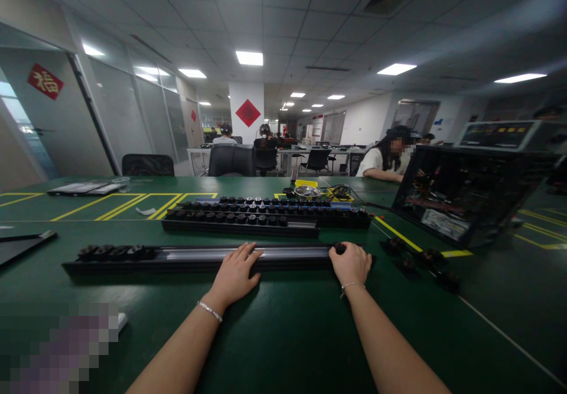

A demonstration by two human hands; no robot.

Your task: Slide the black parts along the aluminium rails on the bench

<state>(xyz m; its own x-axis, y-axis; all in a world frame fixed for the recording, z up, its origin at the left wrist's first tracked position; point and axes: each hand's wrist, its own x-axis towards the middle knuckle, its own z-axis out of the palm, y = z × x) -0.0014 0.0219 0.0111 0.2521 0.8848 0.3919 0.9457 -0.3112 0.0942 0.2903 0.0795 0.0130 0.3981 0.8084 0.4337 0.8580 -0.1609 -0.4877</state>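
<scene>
A long black rail (292, 254) with a shiny grey channel lies crosswise in front of me. Several small black parts (113, 252) sit in a row at its left end. My left hand (234, 273) rests on the middle of the rail, fingers spread, holding nothing. At the rail's right end, my right hand (352, 264) grips a small black part (339, 248) between thumb and fingers; the palm hides most of it. Just beyond that hand, several loose black parts (405, 264) lie on the table.
Behind the rail stand more black rails (239, 227) filled with similar parts. An open computer case (460, 199) is at the right, with a person (383, 158) seated beside it. A clear dish (307, 192) and cables (340, 193) lie farther back on the green table (274, 341).
</scene>
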